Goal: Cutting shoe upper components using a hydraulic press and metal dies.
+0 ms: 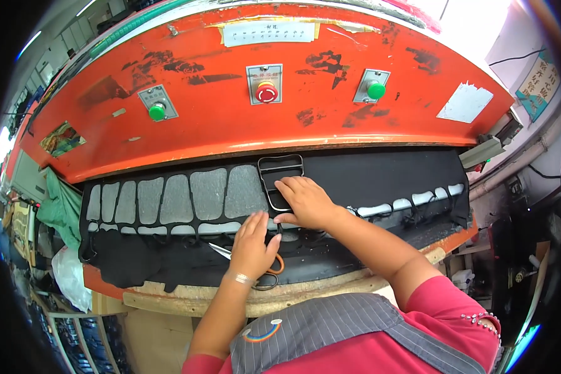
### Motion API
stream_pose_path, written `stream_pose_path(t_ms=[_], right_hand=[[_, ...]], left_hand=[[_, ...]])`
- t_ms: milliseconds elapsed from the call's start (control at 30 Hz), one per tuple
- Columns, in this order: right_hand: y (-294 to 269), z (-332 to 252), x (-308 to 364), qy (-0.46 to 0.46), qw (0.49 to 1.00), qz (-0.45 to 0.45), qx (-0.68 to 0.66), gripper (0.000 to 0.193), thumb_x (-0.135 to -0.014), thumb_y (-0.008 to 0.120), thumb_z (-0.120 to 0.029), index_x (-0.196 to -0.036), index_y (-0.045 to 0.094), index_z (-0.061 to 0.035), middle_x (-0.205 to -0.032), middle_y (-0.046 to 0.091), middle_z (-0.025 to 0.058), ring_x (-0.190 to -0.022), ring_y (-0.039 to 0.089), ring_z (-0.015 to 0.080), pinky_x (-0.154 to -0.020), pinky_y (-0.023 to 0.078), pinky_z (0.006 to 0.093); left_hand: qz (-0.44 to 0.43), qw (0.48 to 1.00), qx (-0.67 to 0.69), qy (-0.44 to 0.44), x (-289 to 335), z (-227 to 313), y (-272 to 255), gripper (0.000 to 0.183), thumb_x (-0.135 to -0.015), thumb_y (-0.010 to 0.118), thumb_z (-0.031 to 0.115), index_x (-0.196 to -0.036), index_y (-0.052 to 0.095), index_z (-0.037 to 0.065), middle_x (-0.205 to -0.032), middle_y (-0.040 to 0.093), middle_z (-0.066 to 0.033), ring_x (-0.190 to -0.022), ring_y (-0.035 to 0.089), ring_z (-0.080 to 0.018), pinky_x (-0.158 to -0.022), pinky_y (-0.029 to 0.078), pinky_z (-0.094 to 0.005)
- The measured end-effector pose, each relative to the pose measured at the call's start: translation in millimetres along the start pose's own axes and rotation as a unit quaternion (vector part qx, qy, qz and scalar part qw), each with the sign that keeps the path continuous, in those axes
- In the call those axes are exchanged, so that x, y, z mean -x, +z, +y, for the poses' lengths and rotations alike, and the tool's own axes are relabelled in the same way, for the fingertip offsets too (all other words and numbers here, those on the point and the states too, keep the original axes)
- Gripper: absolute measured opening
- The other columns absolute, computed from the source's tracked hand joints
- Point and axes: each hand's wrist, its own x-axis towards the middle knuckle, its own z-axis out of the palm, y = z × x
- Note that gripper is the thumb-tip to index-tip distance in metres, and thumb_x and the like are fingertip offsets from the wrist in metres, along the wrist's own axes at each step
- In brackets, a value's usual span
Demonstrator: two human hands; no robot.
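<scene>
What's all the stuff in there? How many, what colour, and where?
Machine: one, orange-red, top
Green buttons: two, green, on machine
Red button: one, red, between those
Papers: two, white, on machine
Sheet: one, black, below machine
Large patches: seven, grey, sheet's left
Small patches: several, pale, nearer front
Frame: one, dark, sheet's middle
Scissors: one, silver and orange, front middle
Cloth: one, green, far left
Bag: one, whitish, below cloth
Apron: one, grey striped, bottom
Clutter: uncountable, mixed, edges
Left hand: one, bare, partly covering scissors
Right hand: one, bare, on frame
</scene>
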Motion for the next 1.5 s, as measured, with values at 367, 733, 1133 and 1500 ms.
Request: stream_pose_path(t_ms=[367, 733, 1133, 1500], right_hand=[[-20.3, -5.6, 44.0, 0.157, 0.783, 0.021, -0.601, 0.051, -0.085, 0.068, -0.033, -0.118, 0.046, -0.0017, -0.095, 0.055, 0.0030, -0.084, 0.051, 0.0072, -0.072, 0.044, 0.0250], [-5.3, -28.9, 85.1, 0.192, 0.698, 0.099, -0.683, 0.041, -0.091, 0.061, -0.030, -0.118, 0.047, -0.0033, -0.105, 0.056, 0.0034, -0.095, 0.050, 0.0075, -0.081, 0.042, 0.0238], [-1.1, -31.0, 85.4, 0.186, 0.644, 0.142, -0.728, 0.040, -0.091, 0.060, -0.030, -0.118, 0.046, -0.0035, -0.106, 0.056, 0.0033, -0.095, 0.052, 0.0077, -0.086, 0.042, 0.0252], [-0.5, -41.7, 81.1, 0.199, 0.643, 0.140, -0.726, 0.038, -0.091, 0.062, -0.029, -0.115, 0.049, -0.0034, -0.103, 0.054, 0.0014, -0.093, 0.047, 0.0062, -0.085, 0.040, 0.0245]], left_hand=[[-0.084, 0.995, 0.055, -0.016, -14.4, 2.0, 17.1, 0.126, -0.063, 0.076, 0.061, -0.146, 0.008, -0.006, -0.150, 0.011, -0.0320, -0.142, 0.006, -0.0416, -0.115, 0.011, -0.0476], [-0.055, 0.982, 0.174, -0.056, -56.2, -39.9, 35.5, 0.086, -0.076, 0.073, 0.045, -0.141, 0.035, 0.003, -0.141, 0.039, -0.0237, -0.134, 0.031, -0.0363, -0.111, 0.024, -0.0404], [0.066, 0.987, 0.044, -0.139, -43.6, -59.3, 25.7, 0.041, -0.073, 0.076, 0.021, -0.106, 0.066, -0.003, -0.093, 0.068, -0.0202, -0.088, 0.067, -0.0312, -0.076, 0.053, -0.0363], [0.076, 0.960, 0.199, -0.180, 53.1, -13.7, -8.1, 0.019, -0.078, 0.072, 0.011, -0.089, 0.065, -0.002, -0.074, 0.066, -0.0094, -0.063, 0.057, -0.0111, -0.059, 0.046, -0.0264]])
